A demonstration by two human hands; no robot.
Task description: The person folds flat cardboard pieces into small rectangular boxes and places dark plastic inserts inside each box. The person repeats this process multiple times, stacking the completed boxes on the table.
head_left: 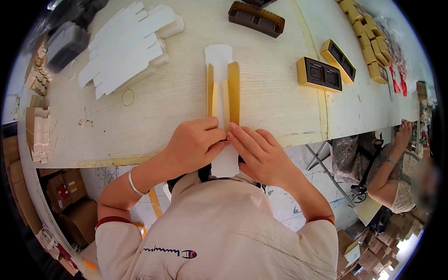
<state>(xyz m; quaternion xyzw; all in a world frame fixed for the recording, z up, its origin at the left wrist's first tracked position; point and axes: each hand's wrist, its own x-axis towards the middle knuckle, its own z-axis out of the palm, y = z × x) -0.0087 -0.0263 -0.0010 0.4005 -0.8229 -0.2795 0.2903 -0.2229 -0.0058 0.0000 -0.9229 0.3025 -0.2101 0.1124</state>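
Observation:
A partly folded cardboard box (234,91), white inside and gold outside, lies lengthwise before me at the table's near edge. Its two long sides stand upright, with a white end flap (218,53) flat at the far end. Another white flap (225,162) hangs over the edge towards me. My left hand (196,142) is closed, pinching the near corner of the left side. My right hand (259,154) presses its fingers together on the near corner of the right side. Both hands' fingertips meet at the fold, where the cardboard is partly hidden.
White flat box blanks (128,44) are piled at the far left. A brown plastic tray (256,19) lies at the back, and two gold boxes with dark trays (320,74) stand right. Gold boxes (373,42) line the far right. Another person's arm (389,168) shows at right.

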